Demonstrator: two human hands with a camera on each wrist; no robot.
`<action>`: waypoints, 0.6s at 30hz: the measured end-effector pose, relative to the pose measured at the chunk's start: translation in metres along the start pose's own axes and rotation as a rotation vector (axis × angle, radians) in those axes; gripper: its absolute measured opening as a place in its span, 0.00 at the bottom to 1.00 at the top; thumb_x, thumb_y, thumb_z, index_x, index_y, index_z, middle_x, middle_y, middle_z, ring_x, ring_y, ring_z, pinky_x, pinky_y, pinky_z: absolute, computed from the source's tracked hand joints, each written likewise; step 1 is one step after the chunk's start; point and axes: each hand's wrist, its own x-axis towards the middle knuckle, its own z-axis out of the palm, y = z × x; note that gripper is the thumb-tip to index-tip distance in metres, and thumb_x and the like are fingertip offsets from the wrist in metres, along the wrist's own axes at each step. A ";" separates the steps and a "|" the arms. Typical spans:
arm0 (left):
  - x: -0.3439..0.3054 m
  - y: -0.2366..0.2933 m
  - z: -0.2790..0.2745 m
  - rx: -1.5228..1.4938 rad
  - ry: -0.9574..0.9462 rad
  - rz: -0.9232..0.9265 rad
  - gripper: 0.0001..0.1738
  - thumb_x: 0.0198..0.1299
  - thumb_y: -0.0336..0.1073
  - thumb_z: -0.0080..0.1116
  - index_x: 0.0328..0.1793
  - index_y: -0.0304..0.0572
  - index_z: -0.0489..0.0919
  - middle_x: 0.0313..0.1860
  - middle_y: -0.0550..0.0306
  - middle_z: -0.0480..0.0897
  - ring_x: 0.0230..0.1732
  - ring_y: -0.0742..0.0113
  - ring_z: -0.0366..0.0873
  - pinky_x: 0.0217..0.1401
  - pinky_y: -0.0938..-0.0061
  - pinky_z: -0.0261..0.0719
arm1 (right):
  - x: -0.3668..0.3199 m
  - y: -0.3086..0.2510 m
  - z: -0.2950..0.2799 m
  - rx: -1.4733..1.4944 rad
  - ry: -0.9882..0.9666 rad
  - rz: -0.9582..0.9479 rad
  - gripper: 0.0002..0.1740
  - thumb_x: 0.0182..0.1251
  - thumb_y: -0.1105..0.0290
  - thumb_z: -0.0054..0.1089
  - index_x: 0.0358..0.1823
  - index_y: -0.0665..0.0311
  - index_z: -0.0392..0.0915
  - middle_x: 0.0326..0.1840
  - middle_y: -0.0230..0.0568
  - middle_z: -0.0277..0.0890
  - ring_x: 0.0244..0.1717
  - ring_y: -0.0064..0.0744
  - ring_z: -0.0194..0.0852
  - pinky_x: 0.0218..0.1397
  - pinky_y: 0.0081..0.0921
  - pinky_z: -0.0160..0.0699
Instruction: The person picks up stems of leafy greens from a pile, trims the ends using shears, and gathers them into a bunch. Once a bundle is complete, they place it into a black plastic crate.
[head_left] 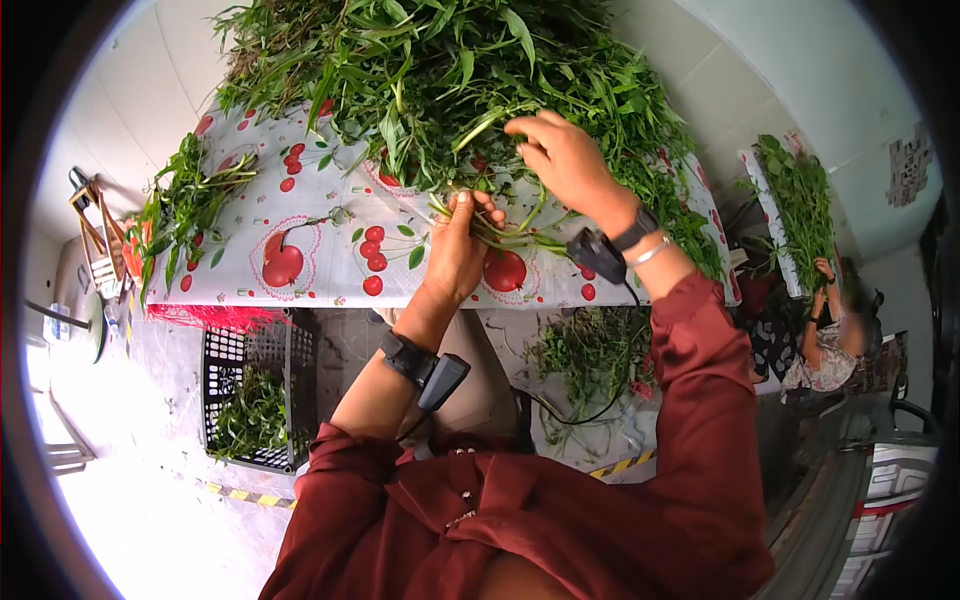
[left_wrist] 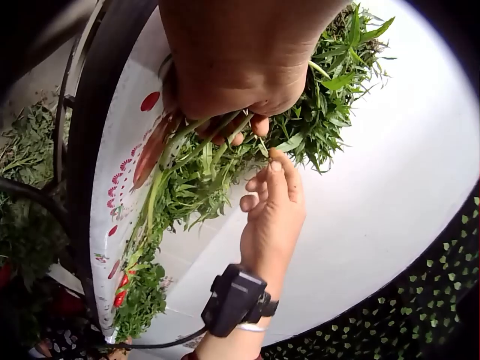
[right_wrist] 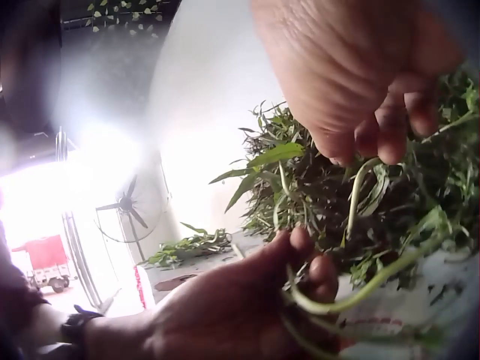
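Note:
My left hand (head_left: pixel 460 245) grips a few leafy green stems (head_left: pixel 525 240) over the table's near side, their leafy ends trailing to the right. Its thumb lies across the pale cut ends. My right hand (head_left: pixel 575 165) is raised ahead and to the right, close to the big heap of greens (head_left: pixel 420 90). In the left wrist view, thumb and forefinger of the right hand (left_wrist: pixel 274 206) come together on a thin pale stem (left_wrist: pixel 262 146). The right wrist view has a bent stem (right_wrist: pixel 356 199) just under that hand's curled fingers.
A fruit-patterned cloth covers the table (head_left: pixel 330 250). A smaller bunch of greens (head_left: pixel 195 195) lies at its left. Below stand a black crate (head_left: pixel 245 400) with greens in it and a pile of greens (head_left: pixel 590 360) on the floor. Another person (head_left: pixel 830 340) works at a side table on the right.

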 end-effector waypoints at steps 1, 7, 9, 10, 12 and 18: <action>-0.001 0.002 -0.002 0.002 -0.046 0.004 0.13 0.68 0.41 0.41 0.40 0.40 0.70 0.32 0.60 0.72 0.33 0.69 0.73 0.40 0.75 0.75 | 0.010 0.003 0.002 -0.044 0.071 -0.076 0.14 0.54 0.75 0.55 0.44 0.62 0.75 0.37 0.42 0.71 0.35 0.41 0.73 0.38 0.32 0.72; -0.001 0.004 -0.006 0.017 -0.069 -0.011 0.11 0.68 0.41 0.40 0.41 0.42 0.70 0.29 0.61 0.69 0.30 0.71 0.69 0.39 0.75 0.72 | 0.044 0.022 0.024 -0.340 -0.074 -0.075 0.15 0.52 0.74 0.59 0.43 0.59 0.74 0.37 0.41 0.67 0.39 0.44 0.72 0.39 0.37 0.72; -0.001 0.003 -0.006 0.033 -0.048 -0.015 0.10 0.68 0.40 0.42 0.41 0.42 0.70 0.27 0.64 0.66 0.27 0.73 0.63 0.37 0.76 0.68 | 0.047 0.028 0.026 -0.445 -0.129 -0.076 0.10 0.52 0.73 0.59 0.37 0.61 0.73 0.36 0.41 0.67 0.38 0.44 0.72 0.38 0.39 0.71; -0.001 0.002 -0.007 0.035 -0.057 -0.024 0.10 0.68 0.40 0.42 0.41 0.42 0.70 0.27 0.64 0.66 0.27 0.73 0.63 0.37 0.76 0.68 | 0.045 0.028 0.025 -0.451 -0.125 -0.067 0.10 0.52 0.73 0.59 0.37 0.61 0.73 0.36 0.41 0.67 0.38 0.44 0.72 0.38 0.39 0.71; 0.000 0.002 -0.007 0.054 -0.075 -0.020 0.10 0.67 0.41 0.44 0.42 0.43 0.70 0.26 0.65 0.65 0.26 0.74 0.62 0.37 0.75 0.68 | 0.039 0.026 0.020 -0.337 -0.096 -0.056 0.07 0.52 0.72 0.59 0.32 0.62 0.71 0.35 0.40 0.67 0.36 0.44 0.72 0.36 0.40 0.71; -0.003 0.004 -0.006 0.042 -0.065 -0.041 0.11 0.66 0.41 0.47 0.40 0.41 0.73 0.23 0.66 0.64 0.24 0.75 0.62 0.34 0.75 0.69 | 0.018 0.022 -0.023 -0.080 0.180 0.076 0.10 0.53 0.69 0.61 0.25 0.62 0.67 0.24 0.37 0.67 0.22 0.38 0.68 0.24 0.34 0.65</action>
